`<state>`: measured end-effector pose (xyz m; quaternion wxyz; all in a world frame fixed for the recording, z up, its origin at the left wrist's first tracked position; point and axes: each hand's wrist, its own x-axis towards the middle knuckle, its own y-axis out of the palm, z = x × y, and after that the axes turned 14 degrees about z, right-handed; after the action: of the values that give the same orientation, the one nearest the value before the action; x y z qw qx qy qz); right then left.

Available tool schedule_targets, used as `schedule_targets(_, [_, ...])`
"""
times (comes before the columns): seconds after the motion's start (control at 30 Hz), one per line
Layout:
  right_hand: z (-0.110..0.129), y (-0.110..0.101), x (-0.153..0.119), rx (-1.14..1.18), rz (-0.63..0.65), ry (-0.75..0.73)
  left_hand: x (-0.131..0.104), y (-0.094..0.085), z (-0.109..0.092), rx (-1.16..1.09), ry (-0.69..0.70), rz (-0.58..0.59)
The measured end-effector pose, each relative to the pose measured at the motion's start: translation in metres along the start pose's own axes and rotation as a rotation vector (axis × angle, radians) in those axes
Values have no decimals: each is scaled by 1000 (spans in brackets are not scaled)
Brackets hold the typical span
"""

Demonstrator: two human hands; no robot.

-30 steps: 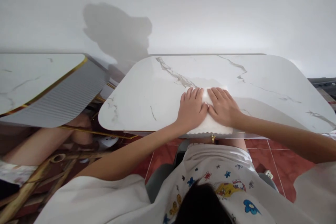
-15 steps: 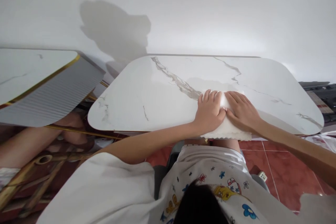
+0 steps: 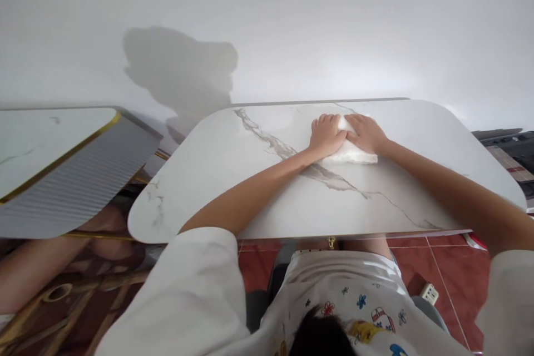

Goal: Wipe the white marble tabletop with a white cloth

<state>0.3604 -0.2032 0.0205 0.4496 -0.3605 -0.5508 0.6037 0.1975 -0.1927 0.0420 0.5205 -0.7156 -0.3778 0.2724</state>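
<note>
A folded white cloth [image 3: 352, 154] lies on the white marble-patterned tabletop [image 3: 200, 189], toward its far side. My left hand [image 3: 327, 134] grips the left part of the cloth, its fingers curved over it and pressing down. On the right part, my right hand [image 3: 367, 132] holds it the same way, fingers close together. The thumbs nearly meet in the middle. Both arms reach forward across the tabletop. The palms hide much of the cloth.
A second marble-patterned table [image 3: 54, 133] with a gold edge and grey ribbed side stands at left. Beneath it, another person's leg [image 3: 45, 264] shows beside a bamboo frame [image 3: 70, 295]. A white wall [image 3: 317, 28] rises behind. A white socket block [image 3: 429, 293] sits on red floor tiles [image 3: 442, 270].
Both hands have slid the cloth forward, away from my body, from the tabletop's near edge toward the wall. The arms are stretched further out, and the view has tilted slightly upward.
</note>
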Motion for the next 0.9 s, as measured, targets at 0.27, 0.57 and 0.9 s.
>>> schedule_targets(0.27, [-42, -7, 64, -13, 10, 102, 79, -1, 20, -17, -8, -46])
schedule_targets(0.57, [-63, -2, 89, 4, -53, 140, 117, -1, 34, -45, 17, -66])
schedule_targets(0.9, [-40, -6, 62, -51, 8, 127, 79, 2, 18, 28, -22, -57])
